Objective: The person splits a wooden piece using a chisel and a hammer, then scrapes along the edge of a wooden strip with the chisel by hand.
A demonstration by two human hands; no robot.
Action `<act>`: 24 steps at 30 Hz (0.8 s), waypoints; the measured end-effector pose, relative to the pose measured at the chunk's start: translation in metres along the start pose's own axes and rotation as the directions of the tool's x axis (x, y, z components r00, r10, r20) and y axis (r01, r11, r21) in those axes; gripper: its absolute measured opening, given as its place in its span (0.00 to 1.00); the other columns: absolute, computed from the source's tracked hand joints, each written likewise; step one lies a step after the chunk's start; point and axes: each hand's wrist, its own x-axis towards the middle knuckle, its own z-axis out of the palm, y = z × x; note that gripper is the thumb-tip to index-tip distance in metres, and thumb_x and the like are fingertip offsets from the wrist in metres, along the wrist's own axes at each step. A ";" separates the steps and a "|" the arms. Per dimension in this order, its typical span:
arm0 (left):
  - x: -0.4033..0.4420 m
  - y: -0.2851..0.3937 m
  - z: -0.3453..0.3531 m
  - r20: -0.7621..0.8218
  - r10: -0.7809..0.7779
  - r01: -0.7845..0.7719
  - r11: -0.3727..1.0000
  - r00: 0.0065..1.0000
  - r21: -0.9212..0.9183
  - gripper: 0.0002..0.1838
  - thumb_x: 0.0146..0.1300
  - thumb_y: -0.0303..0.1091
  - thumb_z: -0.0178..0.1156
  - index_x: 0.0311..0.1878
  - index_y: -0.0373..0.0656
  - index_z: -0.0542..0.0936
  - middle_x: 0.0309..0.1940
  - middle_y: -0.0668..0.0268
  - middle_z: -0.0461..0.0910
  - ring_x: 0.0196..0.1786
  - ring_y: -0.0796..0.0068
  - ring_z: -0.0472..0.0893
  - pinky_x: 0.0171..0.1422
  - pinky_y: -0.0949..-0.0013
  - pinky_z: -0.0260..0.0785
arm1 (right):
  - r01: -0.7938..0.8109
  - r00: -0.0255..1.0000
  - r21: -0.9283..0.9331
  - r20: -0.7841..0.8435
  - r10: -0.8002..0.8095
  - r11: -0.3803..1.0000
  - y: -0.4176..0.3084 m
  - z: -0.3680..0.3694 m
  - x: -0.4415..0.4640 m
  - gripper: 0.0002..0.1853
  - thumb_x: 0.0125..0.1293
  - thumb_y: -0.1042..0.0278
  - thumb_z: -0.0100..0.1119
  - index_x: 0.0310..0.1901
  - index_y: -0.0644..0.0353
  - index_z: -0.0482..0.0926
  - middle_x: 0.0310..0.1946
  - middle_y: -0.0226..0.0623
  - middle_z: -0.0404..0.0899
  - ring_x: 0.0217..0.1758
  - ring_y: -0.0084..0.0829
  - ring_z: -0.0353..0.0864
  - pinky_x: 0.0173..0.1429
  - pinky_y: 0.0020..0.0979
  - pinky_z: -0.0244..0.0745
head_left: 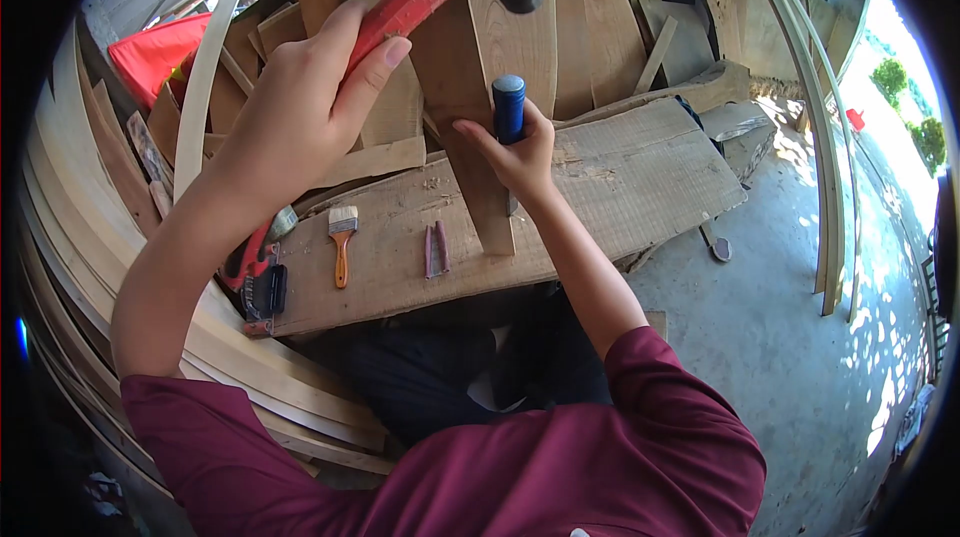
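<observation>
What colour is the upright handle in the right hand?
The handle is blue, as the head view shows.

Desk [650, 167]: we see a rough wooden slab | left end: red tool [254, 268], black piece [278, 289] | rightward: brush [343, 235], pink piece [429, 252] | middle: board [488, 222], near end resting

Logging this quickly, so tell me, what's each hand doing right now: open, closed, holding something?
Left hand: closed, holding a red-handled hammer.
Right hand: holding a blue-handled chisel upright.
</observation>
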 end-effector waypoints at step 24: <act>-0.013 -0.003 0.024 0.130 0.034 -0.037 0.999 0.991 0.015 0.16 0.69 0.40 0.51 0.39 0.33 0.68 0.18 0.49 0.72 0.22 0.50 0.76 0.25 0.60 0.63 | -0.035 0.999 0.086 0.043 0.031 0.996 -0.003 0.006 -0.010 0.17 0.47 0.67 0.76 0.26 0.60 0.72 0.22 0.20 0.70 0.27 0.12 0.63 0.30 0.18 0.61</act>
